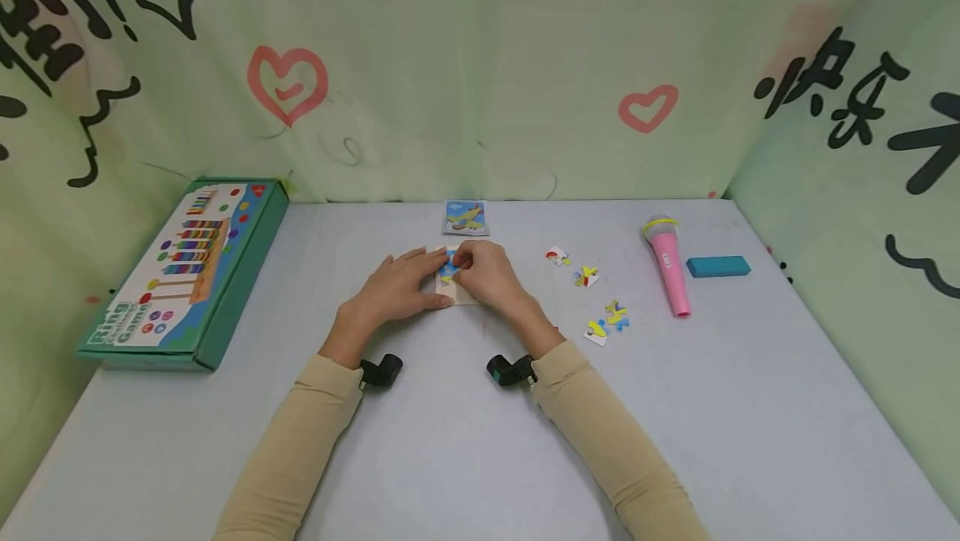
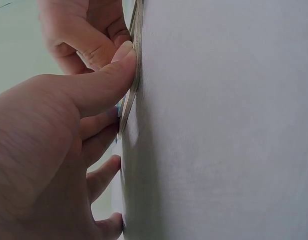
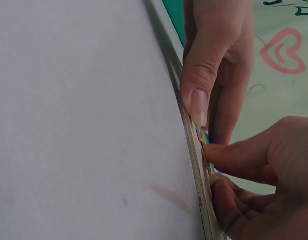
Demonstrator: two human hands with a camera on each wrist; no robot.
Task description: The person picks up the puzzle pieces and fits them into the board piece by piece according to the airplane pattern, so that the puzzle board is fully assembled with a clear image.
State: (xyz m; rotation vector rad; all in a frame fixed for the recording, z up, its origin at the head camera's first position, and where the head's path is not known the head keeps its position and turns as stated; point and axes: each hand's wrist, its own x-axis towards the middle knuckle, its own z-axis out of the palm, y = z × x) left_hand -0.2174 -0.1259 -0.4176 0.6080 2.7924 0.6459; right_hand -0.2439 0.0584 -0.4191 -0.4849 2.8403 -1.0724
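Note:
A small wooden puzzle board (image 1: 462,297) lies flat on the table, with blue and yellow puzzle pieces (image 1: 448,271) on its left part. My left hand (image 1: 405,284) steadies it from the left. The left thumb (image 2: 106,82) presses at the near edge, while the other fingers stretch out toward the far side. Over the board, my right hand (image 1: 487,274) has its thumb and fingertips drawn together at a puzzle piece, mostly covered by the fingers. The right wrist view shows this pinch (image 3: 214,162) against the board's thin layered edge (image 3: 194,155).
A picture card (image 1: 466,217) with a yellow plane lies behind the board. Several loose puzzle pieces (image 1: 595,330) are scattered at the right. Farther right are a pink toy microphone (image 1: 670,266) and a blue block (image 1: 717,267). A green game box (image 1: 187,274) sits at the left.

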